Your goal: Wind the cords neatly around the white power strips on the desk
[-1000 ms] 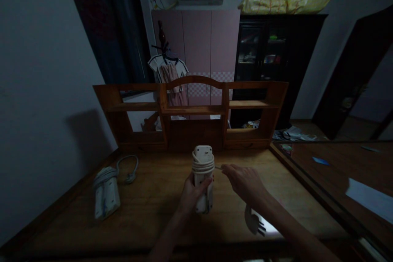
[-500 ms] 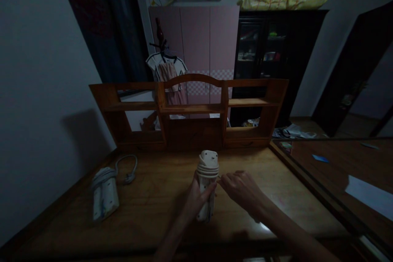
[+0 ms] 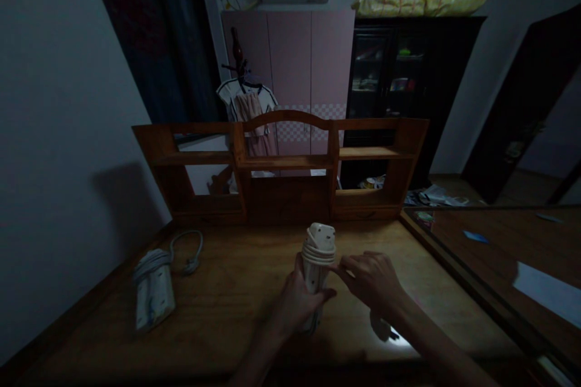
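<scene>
A white power strip [image 3: 316,278] stands tilted upright over the desk, gripped around its middle by my left hand [image 3: 299,296]. Several turns of its white cord [image 3: 318,254] wrap round the upper part. My right hand [image 3: 370,275] is closed, fingers curled, with its fingertips against the right side of the coil; the cord inside it is mostly hidden. Below my right wrist a plug [image 3: 380,326] with dark prongs shows, partly covered by the forearm. On the left of the desk lies a second power strip [image 3: 155,296], its cord wound round it and its plug [image 3: 190,265] loose.
The wooden desk [image 3: 227,302] carries a low shelf unit [image 3: 285,162] along its back edge. A wall borders it on the left. To the right, a darker brown surface [image 3: 476,266] holds a white paper [image 3: 549,290] and a small blue card [image 3: 475,236].
Both hands and the held power strip have shifted slightly right. The strip leans more, and the plug below my right forearm has come more into view.
</scene>
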`<state>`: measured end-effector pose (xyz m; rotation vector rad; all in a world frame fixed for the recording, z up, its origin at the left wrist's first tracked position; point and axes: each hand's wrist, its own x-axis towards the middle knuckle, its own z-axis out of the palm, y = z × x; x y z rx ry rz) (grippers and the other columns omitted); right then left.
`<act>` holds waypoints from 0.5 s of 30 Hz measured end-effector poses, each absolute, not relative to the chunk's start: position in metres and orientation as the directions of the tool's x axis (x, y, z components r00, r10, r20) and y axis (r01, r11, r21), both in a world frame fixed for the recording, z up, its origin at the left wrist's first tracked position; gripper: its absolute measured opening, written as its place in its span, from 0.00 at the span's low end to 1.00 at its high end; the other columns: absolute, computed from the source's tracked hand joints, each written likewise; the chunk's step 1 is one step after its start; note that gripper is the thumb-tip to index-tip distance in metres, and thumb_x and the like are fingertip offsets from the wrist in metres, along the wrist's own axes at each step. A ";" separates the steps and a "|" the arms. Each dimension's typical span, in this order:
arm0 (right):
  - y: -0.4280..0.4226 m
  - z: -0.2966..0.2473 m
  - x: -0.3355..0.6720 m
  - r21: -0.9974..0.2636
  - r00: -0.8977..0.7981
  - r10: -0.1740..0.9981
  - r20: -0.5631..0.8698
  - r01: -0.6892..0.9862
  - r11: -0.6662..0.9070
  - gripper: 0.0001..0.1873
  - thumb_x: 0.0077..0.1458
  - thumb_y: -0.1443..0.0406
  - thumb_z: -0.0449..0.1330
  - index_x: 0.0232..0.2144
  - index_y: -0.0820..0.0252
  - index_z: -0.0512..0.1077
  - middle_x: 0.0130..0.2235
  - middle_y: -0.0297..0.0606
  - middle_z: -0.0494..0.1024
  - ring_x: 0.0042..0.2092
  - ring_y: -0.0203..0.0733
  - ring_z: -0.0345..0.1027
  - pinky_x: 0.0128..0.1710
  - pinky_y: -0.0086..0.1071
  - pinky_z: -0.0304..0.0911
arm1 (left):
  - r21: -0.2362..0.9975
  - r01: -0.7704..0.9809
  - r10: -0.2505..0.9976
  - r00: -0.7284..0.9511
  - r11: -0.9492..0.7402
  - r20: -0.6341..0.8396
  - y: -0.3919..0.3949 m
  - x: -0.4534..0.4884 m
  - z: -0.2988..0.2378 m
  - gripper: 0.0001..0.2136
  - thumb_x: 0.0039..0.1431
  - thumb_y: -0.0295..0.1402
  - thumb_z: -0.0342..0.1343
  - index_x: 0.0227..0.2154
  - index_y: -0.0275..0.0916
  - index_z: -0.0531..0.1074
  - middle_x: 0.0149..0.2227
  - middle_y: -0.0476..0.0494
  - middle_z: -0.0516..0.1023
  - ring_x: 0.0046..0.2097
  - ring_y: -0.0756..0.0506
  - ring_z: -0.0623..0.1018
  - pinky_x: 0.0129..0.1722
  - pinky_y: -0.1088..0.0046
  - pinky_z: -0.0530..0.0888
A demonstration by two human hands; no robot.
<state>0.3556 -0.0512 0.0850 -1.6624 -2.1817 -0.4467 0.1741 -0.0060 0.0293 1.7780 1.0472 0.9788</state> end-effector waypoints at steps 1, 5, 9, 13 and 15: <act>-0.051 0.085 0.356 0.028 -0.236 0.852 0.468 0.967 0.252 0.20 0.64 0.56 0.52 0.25 0.59 0.71 0.25 0.35 0.77 0.26 0.39 0.67 0.30 0.32 0.43 | 0.907 0.277 0.913 0.347 -0.316 0.212 -0.006 0.174 0.029 0.33 0.44 0.39 0.66 0.51 0.41 0.56 0.46 0.41 0.74 0.44 0.41 0.76 0.40 0.71 0.70; -0.050 0.086 0.355 0.025 -0.224 0.846 0.484 0.970 0.243 0.22 0.65 0.56 0.52 0.23 0.59 0.72 0.24 0.36 0.76 0.25 0.38 0.66 0.30 0.32 0.43 | 0.900 0.319 0.928 0.317 -0.298 0.195 -0.009 0.175 0.031 0.29 0.49 0.38 0.61 0.51 0.41 0.55 0.45 0.39 0.74 0.43 0.41 0.76 0.40 0.70 0.69; -0.046 0.087 0.353 0.029 -0.214 0.844 0.493 0.973 0.230 0.24 0.65 0.56 0.50 0.22 0.59 0.73 0.23 0.38 0.76 0.25 0.37 0.66 0.30 0.32 0.43 | 0.909 0.330 0.944 0.291 -0.253 0.157 -0.008 0.178 0.033 0.27 0.49 0.39 0.61 0.49 0.40 0.56 0.43 0.38 0.75 0.41 0.41 0.77 0.39 0.70 0.70; -0.042 0.087 0.353 0.015 -0.170 0.853 0.493 0.982 0.187 0.26 0.65 0.52 0.48 0.23 0.60 0.74 0.23 0.40 0.76 0.25 0.39 0.67 0.29 0.32 0.43 | 0.910 0.328 0.946 0.279 -0.254 0.164 -0.007 0.179 0.038 0.29 0.50 0.41 0.60 0.51 0.39 0.54 0.45 0.35 0.74 0.43 0.40 0.76 0.40 0.69 0.69; -0.040 0.087 0.355 0.014 -0.167 0.862 0.478 0.983 0.183 0.26 0.65 0.52 0.48 0.24 0.59 0.74 0.23 0.40 0.76 0.26 0.39 0.68 0.29 0.32 0.43 | 0.913 0.329 0.952 0.260 -0.243 0.160 -0.007 0.179 0.039 0.30 0.50 0.42 0.59 0.53 0.38 0.54 0.46 0.34 0.74 0.44 0.39 0.76 0.41 0.69 0.69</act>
